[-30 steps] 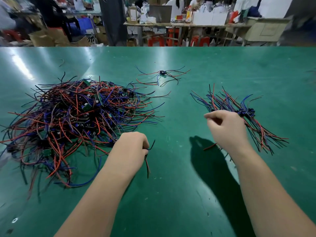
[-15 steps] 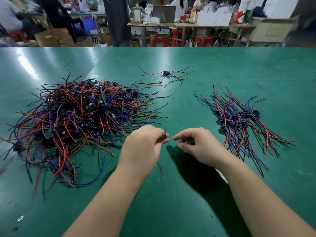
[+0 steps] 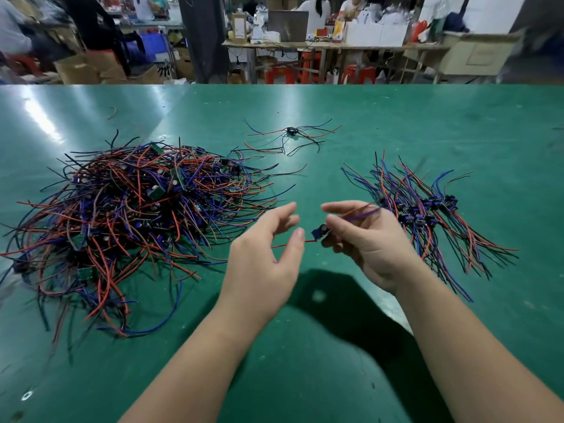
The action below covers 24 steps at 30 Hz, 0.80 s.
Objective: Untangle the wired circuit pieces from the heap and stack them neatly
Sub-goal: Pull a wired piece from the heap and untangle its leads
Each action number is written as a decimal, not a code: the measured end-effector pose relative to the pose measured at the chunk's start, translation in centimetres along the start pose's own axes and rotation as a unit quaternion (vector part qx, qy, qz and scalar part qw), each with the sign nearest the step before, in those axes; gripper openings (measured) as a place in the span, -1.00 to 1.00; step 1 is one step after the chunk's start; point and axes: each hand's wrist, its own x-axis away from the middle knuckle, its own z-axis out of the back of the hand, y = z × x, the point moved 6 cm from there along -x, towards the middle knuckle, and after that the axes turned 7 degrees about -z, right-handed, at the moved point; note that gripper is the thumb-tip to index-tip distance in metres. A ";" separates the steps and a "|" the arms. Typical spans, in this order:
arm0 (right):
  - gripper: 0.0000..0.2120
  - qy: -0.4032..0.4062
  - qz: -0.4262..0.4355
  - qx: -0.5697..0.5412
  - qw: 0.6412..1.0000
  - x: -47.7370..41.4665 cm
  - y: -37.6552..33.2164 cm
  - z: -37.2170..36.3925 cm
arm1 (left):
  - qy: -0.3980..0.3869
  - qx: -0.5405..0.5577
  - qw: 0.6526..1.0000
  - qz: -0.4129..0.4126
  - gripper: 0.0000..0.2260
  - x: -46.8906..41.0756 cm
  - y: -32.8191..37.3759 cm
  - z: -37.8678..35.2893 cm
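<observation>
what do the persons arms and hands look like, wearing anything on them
Left forearm and right forearm are bare, no sleeves in view. Left hand and right hand wear no gloves, rings, watch or bands. Visible nails look short and plain.

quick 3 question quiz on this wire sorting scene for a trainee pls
1. True or false: the heap lies left of the stack.
2. Where is the lone piece?
A. on top of the heap
B. by itself on the table, beyond heap and stack
C. on top of the stack
3. Fill in: the held piece is pinched in the ___ hand.

Key: 1 true; 2 B; 3 right hand.
</observation>
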 end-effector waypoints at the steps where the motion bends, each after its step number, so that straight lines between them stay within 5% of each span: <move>1: -0.81 0.016 -0.004 -0.013 1.000 0.0 -0.2 0.4 | -0.014 0.032 0.998 0.055 -0.77 0.0 -0.7 -0.2; 6: -0.95 0.041 -0.037 -0.067 0.996 0.3 -0.4 0.6 | -0.105 0.258 0.931 0.237 -0.87 0.9 -1.0 -2.0; 13: -0.89 -0.017 -0.080 -0.158 0.984 0.6 -0.3 -0.2 | -0.161 0.438 0.823 0.324 -0.86 1.9 0.1 -3.1; 17: -0.65 -0.069 -0.077 -0.170 0.980 0.7 -0.4 -0.5 | -0.169 0.435 0.826 0.317 -0.91 1.9 0.0 -3.1; 24: -0.92 0.009 -0.095 -0.101 0.990 0.6 -0.5 0.6 | -0.131 0.395 0.849 0.325 -0.92 1.7 -1.2 -3.1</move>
